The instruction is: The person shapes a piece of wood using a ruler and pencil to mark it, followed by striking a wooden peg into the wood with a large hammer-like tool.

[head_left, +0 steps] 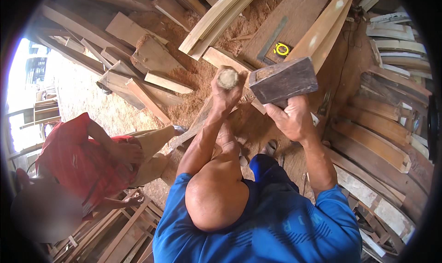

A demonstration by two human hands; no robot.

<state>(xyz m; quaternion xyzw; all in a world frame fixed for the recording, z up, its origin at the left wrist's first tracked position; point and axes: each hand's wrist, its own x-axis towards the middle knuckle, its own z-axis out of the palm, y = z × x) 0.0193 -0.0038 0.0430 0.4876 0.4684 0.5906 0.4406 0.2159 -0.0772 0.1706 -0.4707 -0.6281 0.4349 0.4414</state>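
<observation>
My left hand [224, 95] is closed around the upright handle of a chisel [228, 79]; only its pale, frayed round wooden end shows, and the blade is hidden below. Just to the right, my right hand [293, 118] grips a mallet from underneath. The dark, blocky wooden head of the mallet [287, 83] sits above my fingers, slightly tilted, close to the chisel end but apart from it. Its handle is hidden in my hand. Beyond the mallet, a yellow and black tape measure [282, 50] and a flat metal ruler [273, 40] lie on a wide brown board [294, 14].
Long curved boards [221, 21] and another long plank [324, 28] reach away ahead. Offcuts [156, 53] lie in sawdust [184, 99] at the left. Stacked timber [373, 141] fills the right. A person in a red shirt [83, 157] stands at my left.
</observation>
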